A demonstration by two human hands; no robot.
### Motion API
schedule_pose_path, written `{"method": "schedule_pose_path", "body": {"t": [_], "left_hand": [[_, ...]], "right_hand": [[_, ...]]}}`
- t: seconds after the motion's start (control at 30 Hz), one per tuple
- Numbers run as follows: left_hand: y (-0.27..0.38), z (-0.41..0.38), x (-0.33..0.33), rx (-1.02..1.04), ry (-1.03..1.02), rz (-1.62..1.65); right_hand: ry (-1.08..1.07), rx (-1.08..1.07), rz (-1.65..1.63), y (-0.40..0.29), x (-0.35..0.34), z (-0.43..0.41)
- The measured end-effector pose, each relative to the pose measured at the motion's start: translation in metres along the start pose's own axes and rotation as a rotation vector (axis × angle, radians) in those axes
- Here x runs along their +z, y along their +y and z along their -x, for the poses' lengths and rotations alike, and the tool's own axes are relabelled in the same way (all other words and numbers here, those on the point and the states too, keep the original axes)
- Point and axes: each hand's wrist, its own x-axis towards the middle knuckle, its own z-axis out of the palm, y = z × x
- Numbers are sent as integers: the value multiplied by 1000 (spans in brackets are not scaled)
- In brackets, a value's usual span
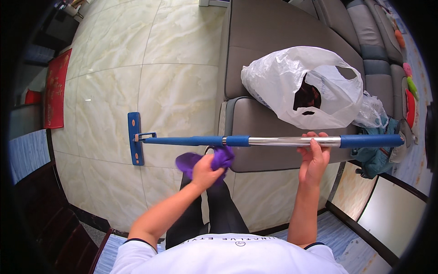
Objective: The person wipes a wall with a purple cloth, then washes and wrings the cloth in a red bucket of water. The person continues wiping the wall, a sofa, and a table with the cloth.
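A flat mop with a blue and metal telescopic handle [277, 141] lies level across the view, its narrow blue head [136, 150] at the left over the tiles. My right hand [314, 154] grips the metal section of the handle from below, fingertips showing above it. My left hand [206, 172] is closed on a bunched purple cloth [224, 161], just under the blue part of the handle. One end of the cloth hangs out to the left, slightly blurred. Whether the cloth touches the handle, I cannot tell.
A grey sofa [280, 30] stands ahead and to the right, bearing a large white plastic bag [273, 78]. Beyond the handle's right end lies a teal garment [373, 154]. Marbled floor tiles [178, 89] spread ahead and left, with a red mat [57, 90] at the far left.
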Motion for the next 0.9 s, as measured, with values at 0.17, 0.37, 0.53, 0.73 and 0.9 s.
{"method": "schedule_pose_path", "body": {"t": [0.17,0.37,0.53,0.73,0.9], "left_hand": [[33,-32,64,-58,70,-367],[41,-60,51,11,-329,-517],[50,-63,35,-54,-599,-571],[26,-67,-1,-260,-853,-244],[11,-33,14,-226,-293,70]], "right_hand": [[27,62,3,1,-7,-2],[37,4,-56,14,5,-14],[31,1,-65,15,9,-19],[122,57,-32,20,-8,-17],[195,65,-39,30,-18,-15]]}}
